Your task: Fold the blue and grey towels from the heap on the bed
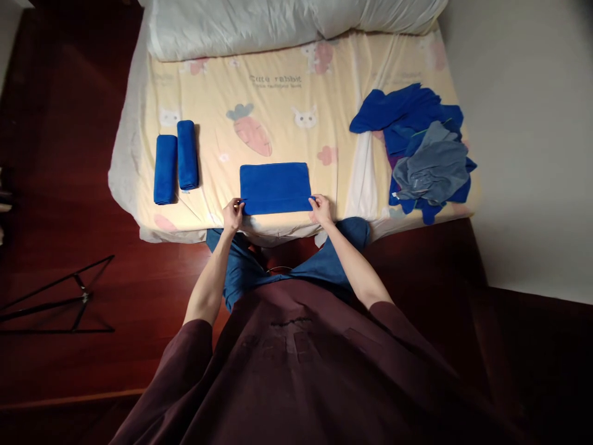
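A blue towel [275, 182] lies flat on the bed in front of me, its near edge turned over in a narrow fold. My left hand [233, 215] pinches the left end of that fold. At the opposite end, my right hand [321, 209] grips the fold's right corner between thumb and fingers. Two rolled blue towels [165, 170] lie side by side to the left, out of reach of either hand's grip. To the right is a loose heap of blue towels [407, 117] with a grey-blue cloth [433, 164] on top.
The bed has a yellow sheet [278, 123] printed with rabbits and carrots. A pale quilt [259, 25] is bunched along its far side. A black tripod [83, 298] stands on the dark red floor at left. A white wall [523, 148] borders the right.
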`<state>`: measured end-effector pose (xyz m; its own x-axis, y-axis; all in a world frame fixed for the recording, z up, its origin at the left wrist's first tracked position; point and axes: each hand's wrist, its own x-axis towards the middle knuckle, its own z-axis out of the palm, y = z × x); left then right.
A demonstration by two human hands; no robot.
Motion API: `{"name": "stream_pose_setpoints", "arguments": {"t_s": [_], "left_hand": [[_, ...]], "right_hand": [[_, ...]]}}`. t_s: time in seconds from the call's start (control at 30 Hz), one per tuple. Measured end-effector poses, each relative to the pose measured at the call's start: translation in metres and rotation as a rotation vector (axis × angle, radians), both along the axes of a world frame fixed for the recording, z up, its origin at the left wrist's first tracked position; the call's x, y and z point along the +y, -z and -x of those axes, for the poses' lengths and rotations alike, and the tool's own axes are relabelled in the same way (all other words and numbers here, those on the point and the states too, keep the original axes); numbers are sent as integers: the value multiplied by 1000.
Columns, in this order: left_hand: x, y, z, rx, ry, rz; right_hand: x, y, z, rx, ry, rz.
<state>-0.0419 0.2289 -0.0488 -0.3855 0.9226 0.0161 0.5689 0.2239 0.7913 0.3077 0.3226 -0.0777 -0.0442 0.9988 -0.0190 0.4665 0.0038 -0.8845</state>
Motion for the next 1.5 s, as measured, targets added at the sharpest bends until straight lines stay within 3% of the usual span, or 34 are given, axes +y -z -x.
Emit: {"name": "stream_pose_setpoints", "arguments": {"t_s": [0.17, 0.3, 0.37, 0.47, 0.53, 0.7, 1.07, 1.5], "left_hand": [[1, 0, -2, 29, -8, 1], [-19, -8, -10, 220, 47, -95], [-37, -12, -18, 336, 183, -111], [-59, -12, -30, 423, 443, -73], [-65, -10, -38, 450, 502, -47], [-55, -7, -45, 462, 445, -4], [-29, 3, -33, 473, 444, 48], [0, -6, -24, 491, 472, 70]], "right_hand": [[-1, -3, 1, -56, 18, -11], [-17, -22, -2, -208, 16, -169], [-33, -32, -5, -301, -74, -278], [-57, -41, -7, -435, -328, -357], [-66, -42, -5, -508, -443, -369], [-63, -35, 6, -595, -483, -317], [-40, -15, 8, -628, -480, -265], [0, -6, 20, -666, -483, -231]]}}
